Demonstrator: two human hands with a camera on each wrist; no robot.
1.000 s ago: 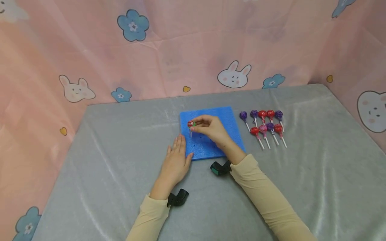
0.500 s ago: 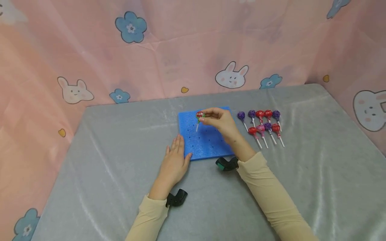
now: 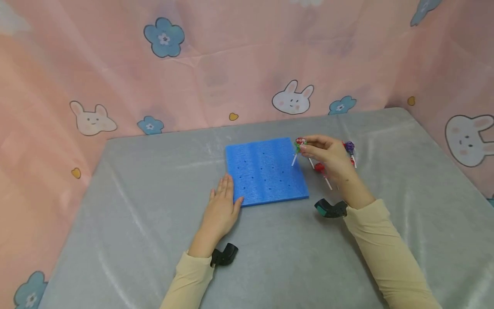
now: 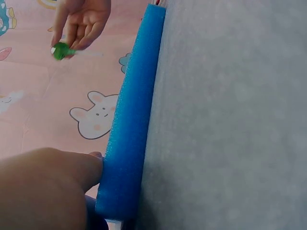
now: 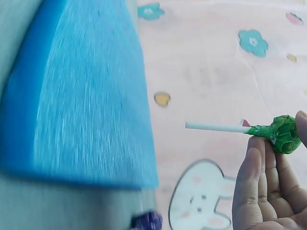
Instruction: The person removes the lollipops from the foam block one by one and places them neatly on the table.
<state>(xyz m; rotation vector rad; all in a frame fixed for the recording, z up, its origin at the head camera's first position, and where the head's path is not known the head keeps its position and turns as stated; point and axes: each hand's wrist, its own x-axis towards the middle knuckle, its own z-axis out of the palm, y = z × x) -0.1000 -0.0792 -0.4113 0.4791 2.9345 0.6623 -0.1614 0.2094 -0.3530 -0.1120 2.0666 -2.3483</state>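
My right hand [image 3: 333, 156] pinches a lollipop [image 3: 300, 141] with a red and green wrapper, above the right edge of a blue foam board [image 3: 262, 171]. In the right wrist view the lollipop [image 5: 286, 134] shows its green wrapper side, its white stick [image 5: 216, 127] free of the board. My left hand [image 3: 220, 210] lies with straight fingers along the board's left edge, thumb at the near corner. Small holes dot the board's top. Behind the right hand several red and purple lollipops [image 3: 349, 147] are partly hidden.
A grey cloth-covered table [image 3: 154, 206] bears everything. Its far side meets a pink curtain [image 3: 216, 64] printed with rabbits and flowers. One red lollipop [image 3: 319, 168] lies just right of the board. Each wrist carries a black camera [image 3: 331, 209].
The right hand has lifted the red and green lollipop from over the board's left part and carried it rightward to the board's right edge. The left hand has stayed at the board.
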